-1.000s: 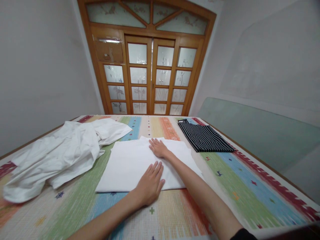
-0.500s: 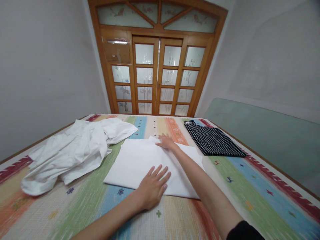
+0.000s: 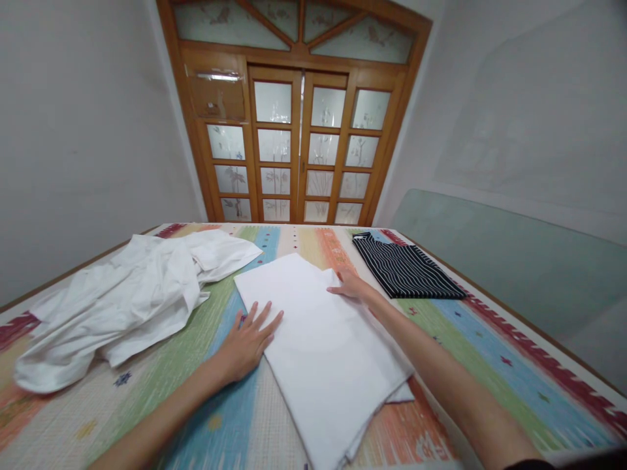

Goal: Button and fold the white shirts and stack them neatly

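Note:
A folded white shirt [image 3: 318,339] lies turned at an angle in front of me, one corner pointing toward me and its layered edges showing at the lower right. My left hand [image 3: 247,346] is open, fingers spread, with the fingertips on the shirt's left edge and the palm over the tablecloth. At the far right edge, my right hand [image 3: 351,285] has its thumb on top of the cloth and its fingers around the edge, partly hidden.
A crumpled white garment [image 3: 132,294] lies on the left. A folded black-and-white striped garment [image 3: 409,267] sits at the far right. Beneath them is a colourful patterned tablecloth [image 3: 196,418]. Walls flank the table, and wooden glazed doors [image 3: 298,143] stand beyond.
The white shirt has turned clockwise from lying broadside to lying at an angle. My left hand has moved left to its edge; my right hand has shifted slightly right. The view has shifted a little.

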### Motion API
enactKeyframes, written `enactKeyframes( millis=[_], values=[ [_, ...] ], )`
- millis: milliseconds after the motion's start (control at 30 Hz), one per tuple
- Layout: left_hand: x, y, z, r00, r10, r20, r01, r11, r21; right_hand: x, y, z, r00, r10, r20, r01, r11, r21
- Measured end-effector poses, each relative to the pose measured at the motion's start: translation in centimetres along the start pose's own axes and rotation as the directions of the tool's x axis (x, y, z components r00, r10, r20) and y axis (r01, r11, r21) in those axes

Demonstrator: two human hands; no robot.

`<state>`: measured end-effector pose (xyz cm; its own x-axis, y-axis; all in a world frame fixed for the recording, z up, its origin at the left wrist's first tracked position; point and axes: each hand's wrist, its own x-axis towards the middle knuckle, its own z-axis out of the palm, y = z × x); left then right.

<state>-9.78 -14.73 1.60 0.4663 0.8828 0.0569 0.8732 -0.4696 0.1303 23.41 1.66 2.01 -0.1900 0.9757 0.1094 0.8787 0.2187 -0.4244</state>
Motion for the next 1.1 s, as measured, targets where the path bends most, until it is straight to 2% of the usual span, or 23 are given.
enactKeyframes(
  millis=[100, 200, 300, 367, 433, 533, 633, 700, 767, 867, 933, 1000, 1100],
  values=[
    [1.3, -2.1, -0.2, 0.992, -0.100, -0.073, 0.103, 0.994, 0.029, -2.2, 0.6, -0.5, 0.999, -0.034, -0.015, 0.036, 0.995, 0.098],
    [3.0, -3.9, -0.5, 0.969, -0.215, -0.118, 0.215, 0.977, -0.017, -4.3, 1.2, -0.5, 0.997, -0.027, -0.077, 0.043, 0.975, 0.218],
    [4.4, -5.0, -0.7, 0.947, -0.267, -0.179, 0.233, 0.954, -0.191, -6.0, 1.8, -0.3, 0.994, 0.012, -0.106, 0.035, 0.901, 0.433],
    [5.0, -5.2, -0.8, 0.929, -0.299, -0.218, 0.207, 0.909, -0.362, -6.8, 2.2, -0.3, 0.994, 0.056, -0.095, 0.014, 0.792, 0.610],
    [5.4, -5.1, -0.8, 0.905, -0.370, -0.212, 0.197, 0.803, -0.562, -7.4, 2.3, -0.6, 0.991, 0.115, -0.065, -0.030, 0.676, 0.736],
    [5.8, -4.6, -1.1, 0.848, -0.515, -0.125, 0.217, 0.554, -0.804, -7.8, 2.1, -1.4, 0.978, 0.211, 0.004, -0.125, 0.565, 0.815],
    [6.0, -4.2, -1.8, 0.807, -0.591, 0.005, 0.235, 0.313, -0.920, -7.7, 1.4, -2.0, 0.957, 0.273, 0.099, -0.231, 0.509, 0.829],
    [5.8, -4.0, -2.2, 0.804, -0.587, 0.101, 0.243, 0.168, -0.955, -7.6, 0.9, -2.2, 0.947, 0.292, 0.133, -0.270, 0.499, 0.823],
    [5.5, -3.8, -2.4, 0.813, -0.557, 0.168, 0.249, 0.071, -0.966, -7.5, 0.5, -2.2, 0.954, 0.261, 0.149, -0.265, 0.496, 0.827],
    [5.2, -3.4, -2.6, 0.840, -0.505, 0.200, 0.252, 0.036, -0.967, -7.4, 0.1, -2.2, 0.972, 0.120, 0.203, -0.236, 0.489, 0.840],
    [5.1, -3.0, -2.6, 0.865, -0.458, 0.204, 0.248, 0.037, -0.968, -7.3, 0.0, -2.2, 0.971, 0.038, 0.237, -0.222, 0.519, 0.825],
    [5.2, -2.7, -2.6, 0.892, -0.403, 0.206, 0.244, 0.044, -0.969, -7.1, -0.1, -2.2, 0.971, 0.006, 0.239, -0.199, 0.571, 0.796],
    [5.6, -2.6, -2.5, 0.909, -0.369, 0.193, 0.240, 0.085, -0.967, -6.8, -0.1, -1.8, 0.982, 0.035, 0.184, -0.166, 0.621, 0.766]
  ],
)
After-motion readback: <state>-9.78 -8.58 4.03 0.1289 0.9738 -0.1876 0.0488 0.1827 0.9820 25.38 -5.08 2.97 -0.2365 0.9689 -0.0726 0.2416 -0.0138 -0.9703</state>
